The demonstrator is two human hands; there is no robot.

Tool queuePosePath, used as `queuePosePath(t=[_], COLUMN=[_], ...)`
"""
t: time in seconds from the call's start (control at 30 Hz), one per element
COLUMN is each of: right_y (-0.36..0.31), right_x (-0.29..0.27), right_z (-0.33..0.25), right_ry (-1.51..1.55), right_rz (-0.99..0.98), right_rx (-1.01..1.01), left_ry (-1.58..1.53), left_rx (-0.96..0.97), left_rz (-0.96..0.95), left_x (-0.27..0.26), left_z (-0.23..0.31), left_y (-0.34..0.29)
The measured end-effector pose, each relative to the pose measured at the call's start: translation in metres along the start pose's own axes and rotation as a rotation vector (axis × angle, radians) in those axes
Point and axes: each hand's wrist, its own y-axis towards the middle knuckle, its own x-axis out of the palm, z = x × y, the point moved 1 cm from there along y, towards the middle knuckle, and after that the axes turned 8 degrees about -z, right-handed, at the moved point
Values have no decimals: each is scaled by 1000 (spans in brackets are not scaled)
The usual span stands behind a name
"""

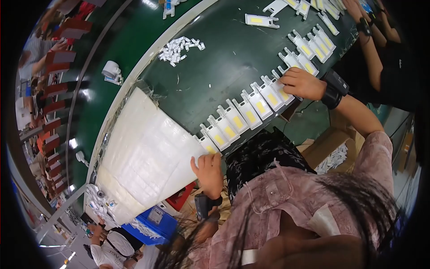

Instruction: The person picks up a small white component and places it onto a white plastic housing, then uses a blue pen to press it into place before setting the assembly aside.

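Along the near edge of the dark green table (201,87) runs a slanting row of white flat panels (251,117), each with a yellow patch and pronged far end. At the row's left end, my left hand (209,174) touches the near end of the leftmost panel (208,145), its thumb spread away from the fingers. Farther right, my right hand (304,84) has its fingers bent over another white panel (284,93) and partly covers it. More panels (319,44) continue the row beyond that hand. Both wrists wear dark bands.
A large whitish wrapped sheet (145,148) covers the table's left part. Small white parts (179,49) lie piled farther back. More panels (262,20) are scattered at the far right, near another person's arms (369,49). A blue bin (154,222) and a cardboard box (329,148) stand below.
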Motion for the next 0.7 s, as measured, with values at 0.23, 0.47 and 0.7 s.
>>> queuePosePath(t=[0.23,0.47,0.7], right_y=[-5,-7,-2], right_x=[2,12,33], right_z=[-1,-8,1], right_ry=[70,194,176], right_rz=[11,83,158], right_rx=[77,157,123], left_ry=[-128,-251,-243], left_rx=[10,17,94], left_rz=[34,75,21], left_x=[11,-3,31], left_z=[5,17,3], left_y=[4,13,22])
